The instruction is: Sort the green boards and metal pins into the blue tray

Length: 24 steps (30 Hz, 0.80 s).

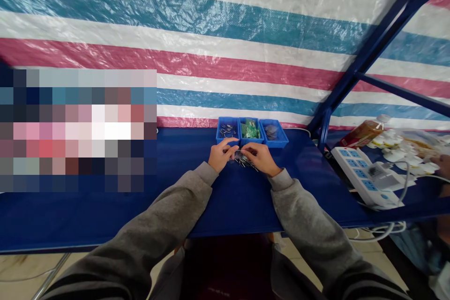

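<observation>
Over the blue table (242, 197), my left hand (221, 154) and my right hand (262, 157) nearly meet, fingers bent and pinched. Between their fingertips is a small, clear piece (238, 153), too small to name. Just below it lies a pile of thin metal pieces (246, 163), partly covered by my right hand. Behind the hands stand three blue bins: the left bin holds dark metal pins (228, 131), the middle one green pieces (250, 129), the right one small clear items (271, 132).
A white power strip (363, 178) with a plugged-in adapter lies at the right, near a bottle (365, 131) and white parts (404, 154). A blue metal frame post (325, 126) rises right of the bins. The left side is pixelated. Part of a person shows at the far right.
</observation>
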{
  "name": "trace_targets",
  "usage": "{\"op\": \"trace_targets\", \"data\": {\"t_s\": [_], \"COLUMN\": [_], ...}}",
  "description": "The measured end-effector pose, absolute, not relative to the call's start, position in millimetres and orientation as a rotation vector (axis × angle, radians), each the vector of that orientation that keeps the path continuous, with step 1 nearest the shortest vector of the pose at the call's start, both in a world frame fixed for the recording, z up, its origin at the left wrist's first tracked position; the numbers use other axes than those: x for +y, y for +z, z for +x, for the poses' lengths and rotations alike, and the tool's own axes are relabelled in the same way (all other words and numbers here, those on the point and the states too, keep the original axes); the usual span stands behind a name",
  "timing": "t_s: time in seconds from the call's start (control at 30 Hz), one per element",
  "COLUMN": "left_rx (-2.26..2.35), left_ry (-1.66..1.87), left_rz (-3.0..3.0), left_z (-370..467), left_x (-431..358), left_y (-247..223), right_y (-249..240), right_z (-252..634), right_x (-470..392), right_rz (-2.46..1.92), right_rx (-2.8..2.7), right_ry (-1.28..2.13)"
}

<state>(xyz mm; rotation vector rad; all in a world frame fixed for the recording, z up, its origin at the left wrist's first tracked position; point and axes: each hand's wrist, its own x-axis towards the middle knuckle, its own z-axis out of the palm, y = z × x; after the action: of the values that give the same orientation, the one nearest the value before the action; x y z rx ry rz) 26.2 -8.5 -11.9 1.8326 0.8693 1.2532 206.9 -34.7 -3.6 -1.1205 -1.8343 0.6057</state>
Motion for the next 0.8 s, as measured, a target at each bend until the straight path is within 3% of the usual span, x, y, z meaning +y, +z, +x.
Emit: {"op": "trace_targets", "data": {"t_s": [0.23, 0.43, 0.57, 0.8], "left_rx": [0.881, 1.005, 1.015, 1.109], "left_ry": [1.242, 1.449, 1.249, 1.113], "left_rz": [1.923, 1.525, 1.321, 1.965], "left_z": [23.6, 25.4, 22.7, 2.4], "left_x": [-6.2, 22.1, 41.7, 20.1], "left_y": [-11.9, 6.3, 17.7, -7.4], "right_y": [-1.8, 0.0, 0.2, -5.1], "right_z": [210.9, 210.2, 211.8, 214.3], "right_x": [-34.2, -34.1, -32.7, -29.1], "right_rz": [-1.181, -1.256, -1.293, -1.394], "right_rx": [-1.765, -1.688, -1.719, -1.868], "right_ry": [0.582, 0.540, 0.467, 0.405]}}
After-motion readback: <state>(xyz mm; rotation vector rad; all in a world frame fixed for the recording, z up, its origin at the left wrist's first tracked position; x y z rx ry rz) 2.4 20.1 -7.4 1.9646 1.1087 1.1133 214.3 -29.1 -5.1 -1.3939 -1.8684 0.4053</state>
